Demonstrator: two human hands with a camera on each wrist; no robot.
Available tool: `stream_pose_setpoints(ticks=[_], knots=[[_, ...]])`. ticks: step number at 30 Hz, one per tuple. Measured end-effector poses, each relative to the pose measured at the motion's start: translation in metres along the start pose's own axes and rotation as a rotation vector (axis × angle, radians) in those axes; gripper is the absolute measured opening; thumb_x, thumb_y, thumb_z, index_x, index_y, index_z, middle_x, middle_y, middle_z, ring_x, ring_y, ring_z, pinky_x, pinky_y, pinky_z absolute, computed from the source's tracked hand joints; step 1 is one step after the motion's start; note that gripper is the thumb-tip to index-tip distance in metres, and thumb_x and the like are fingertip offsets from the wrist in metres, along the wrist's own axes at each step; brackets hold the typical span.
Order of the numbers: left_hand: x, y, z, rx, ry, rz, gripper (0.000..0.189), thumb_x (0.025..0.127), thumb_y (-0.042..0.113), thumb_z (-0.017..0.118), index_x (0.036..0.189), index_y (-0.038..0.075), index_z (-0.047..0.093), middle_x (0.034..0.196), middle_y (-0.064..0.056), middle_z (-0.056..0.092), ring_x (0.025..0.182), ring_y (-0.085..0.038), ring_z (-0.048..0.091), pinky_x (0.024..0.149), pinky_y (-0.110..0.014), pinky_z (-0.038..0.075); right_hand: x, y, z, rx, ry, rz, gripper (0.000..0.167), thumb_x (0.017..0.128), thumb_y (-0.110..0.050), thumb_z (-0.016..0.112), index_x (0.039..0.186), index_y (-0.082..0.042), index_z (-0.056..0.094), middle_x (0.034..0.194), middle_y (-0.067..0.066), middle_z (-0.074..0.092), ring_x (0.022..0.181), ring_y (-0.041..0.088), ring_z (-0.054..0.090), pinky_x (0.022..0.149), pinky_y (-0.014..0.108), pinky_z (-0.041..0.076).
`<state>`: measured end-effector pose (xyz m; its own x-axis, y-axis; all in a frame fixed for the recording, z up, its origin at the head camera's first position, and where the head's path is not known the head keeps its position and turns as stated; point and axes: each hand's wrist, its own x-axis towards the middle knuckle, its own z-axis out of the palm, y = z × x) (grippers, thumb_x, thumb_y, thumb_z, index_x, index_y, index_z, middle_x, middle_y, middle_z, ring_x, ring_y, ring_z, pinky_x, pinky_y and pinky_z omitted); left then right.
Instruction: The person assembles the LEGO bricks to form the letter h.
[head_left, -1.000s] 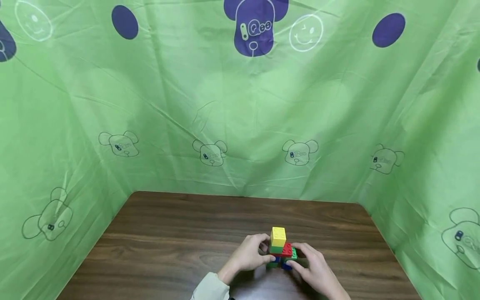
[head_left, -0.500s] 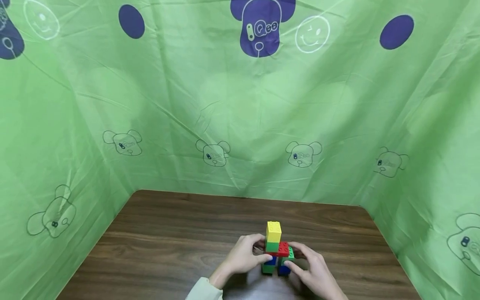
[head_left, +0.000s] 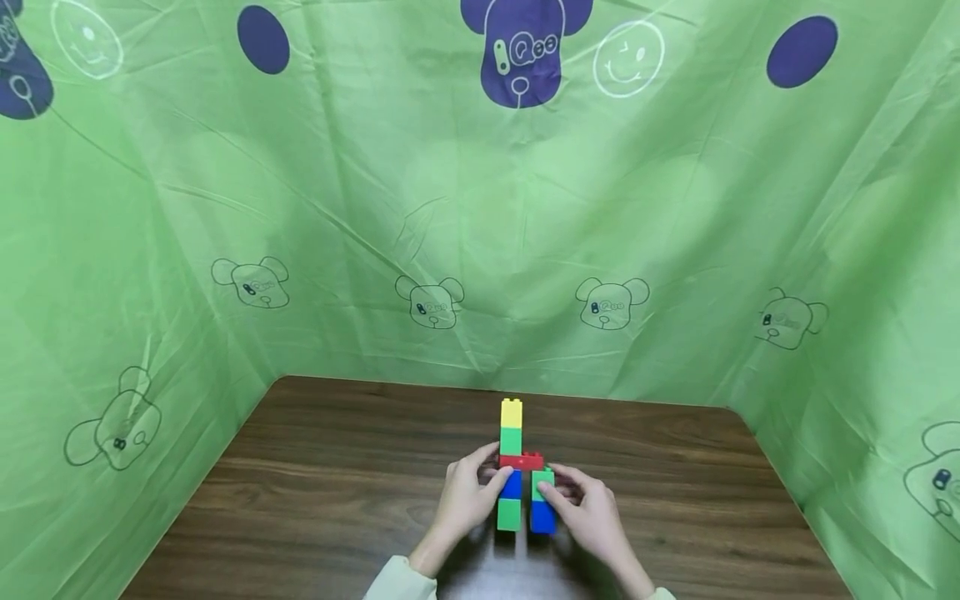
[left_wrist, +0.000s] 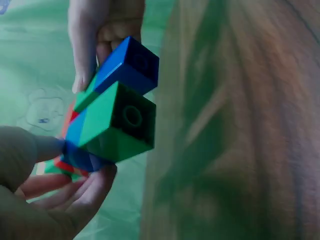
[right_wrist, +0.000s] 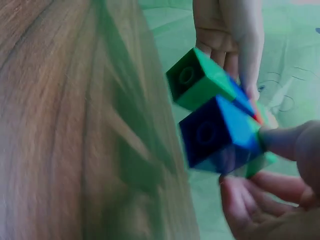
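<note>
A brick figure [head_left: 517, 467] is held just above the wooden table [head_left: 322, 483]: two legs of green and blue bricks, a red crossbar, then a green and a yellow brick on top. My left hand [head_left: 465, 500] pinches its left leg [left_wrist: 112, 127] with thumb and fingers. My right hand [head_left: 585, 508] pinches the right leg [right_wrist: 220, 132]. In both wrist views the hollow undersides of the legs face the camera, clear of the table.
Green printed cloth [head_left: 480, 208] walls the table at the back and on both sides. The wooden top stretches out to the left and right of the hands.
Both hands have lifted the brick figure, tipped it upright and moved it slightly left and away from me; its full height now shows.
</note>
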<state>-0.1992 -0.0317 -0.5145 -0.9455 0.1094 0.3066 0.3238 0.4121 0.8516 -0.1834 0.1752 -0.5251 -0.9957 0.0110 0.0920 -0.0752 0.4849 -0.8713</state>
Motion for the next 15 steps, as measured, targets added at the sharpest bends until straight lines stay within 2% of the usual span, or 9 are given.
stream_pose_setpoints(ticks=[2, 6, 9, 11, 15], knots=[[-0.002, -0.006, 0.003, 0.071, 0.029, 0.003, 0.038, 0.092, 0.014, 0.076, 0.122, -0.007, 0.068, 0.101, -0.018, 0.074, 0.085, -0.025, 0.074, 0.075, -0.031, 0.060, 0.001, 0.004, 0.007, -0.080, -0.028, -0.019, 0.043, 0.090, -0.036, 0.077, 0.121, -0.006, 0.073, 0.097, 0.004, 0.077, 0.085, 0.011, 0.072, 0.073, 0.025, 0.058], [-0.006, -0.019, 0.009, 0.198, 0.039, -0.016, 0.027, 0.089, 0.009, 0.077, 0.110, -0.007, 0.072, 0.089, -0.013, 0.072, 0.077, -0.020, 0.071, 0.069, -0.029, 0.058, 0.000, 0.012, 0.022, -0.212, -0.069, -0.064, 0.041, 0.092, -0.033, 0.075, 0.120, -0.003, 0.073, 0.102, 0.007, 0.077, 0.094, 0.021, 0.072, 0.081, 0.040, 0.059], [-0.010, -0.027, 0.012, 0.263, 0.038, -0.048, 0.019, 0.088, 0.008, 0.077, 0.102, -0.005, 0.072, 0.082, -0.011, 0.072, 0.072, -0.017, 0.070, 0.063, -0.029, 0.056, -0.002, 0.016, 0.033, -0.249, -0.082, -0.081, 0.040, 0.094, -0.032, 0.073, 0.120, -0.002, 0.073, 0.110, 0.013, 0.076, 0.104, 0.031, 0.071, 0.087, 0.050, 0.057], [-0.012, -0.030, 0.013, 0.316, 0.041, -0.077, 0.017, 0.087, 0.009, 0.078, 0.097, -0.003, 0.072, 0.079, -0.009, 0.071, 0.068, -0.015, 0.068, 0.061, -0.029, 0.055, -0.004, 0.017, 0.038, -0.280, -0.084, -0.090, 0.039, 0.094, -0.032, 0.072, 0.121, -0.004, 0.073, 0.113, 0.016, 0.075, 0.109, 0.035, 0.069, 0.089, 0.053, 0.056], [-0.015, -0.033, 0.014, 0.390, 0.037, -0.097, 0.018, 0.085, 0.012, 0.081, 0.093, -0.001, 0.071, 0.075, -0.005, 0.068, 0.064, -0.012, 0.061, 0.059, -0.030, 0.051, -0.007, 0.017, 0.044, -0.333, -0.074, -0.111, 0.035, 0.094, -0.029, 0.073, 0.122, -0.007, 0.073, 0.109, 0.014, 0.074, 0.105, 0.034, 0.070, 0.086, 0.052, 0.056]])
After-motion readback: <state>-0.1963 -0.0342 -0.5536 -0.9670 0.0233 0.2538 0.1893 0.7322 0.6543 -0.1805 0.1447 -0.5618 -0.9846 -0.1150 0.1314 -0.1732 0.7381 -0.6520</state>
